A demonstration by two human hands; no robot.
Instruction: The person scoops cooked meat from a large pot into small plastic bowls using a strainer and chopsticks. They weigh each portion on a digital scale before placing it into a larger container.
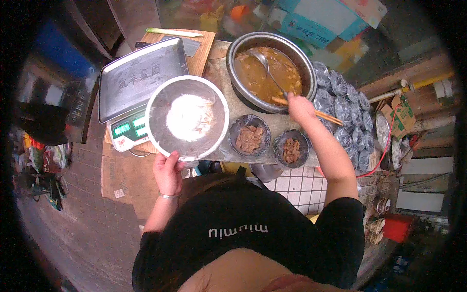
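My left hand (169, 175) grips the near edge of a round, white-rimmed bowl (160, 113), thumb on the rim. Strong glare washes out the bowl's middle, so its contents are unclear. My right hand (301, 108) holds a pair of wooden chopsticks (330, 118) and the handle of a metal ladle (278, 83) together. The ladle's head rests in brown stew in a large round metal pot (236, 82). Just in front of me, two small bowls lined with plastic film, a left one (236, 128) and a right one (277, 144), contain pieces of brown meat.
A digital scale (126, 140) with a metal tray (142, 73) stands at the left. Behind it lie a cutting board (206, 45), a cleaver (191, 46) and a scallion stalk (171, 33). Many film-covered bowls (343, 85) are stacked to the right, near a red hose (388, 146).
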